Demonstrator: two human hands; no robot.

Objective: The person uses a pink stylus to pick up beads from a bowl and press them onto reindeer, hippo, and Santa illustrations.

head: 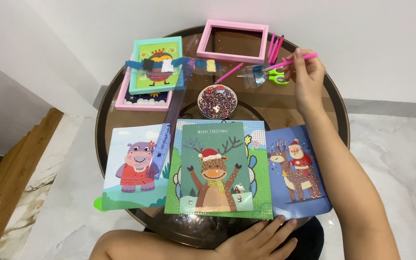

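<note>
Fingers [298, 65] of the right hand [306, 77] pinch a pink pen [292, 61]; left-hand fingers [266, 231] lie spread beside the reindeer card [217, 168].

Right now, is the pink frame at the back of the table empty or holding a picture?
Empty. The pink frame lies flat, and the dark glass table shows through its opening; no picture fills it.

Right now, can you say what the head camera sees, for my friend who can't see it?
A person's right hand holds a pink pen above a round glass table, while the left hand rests at the near edge below a reindeer picture. A bowl of beads sits behind it.
</note>
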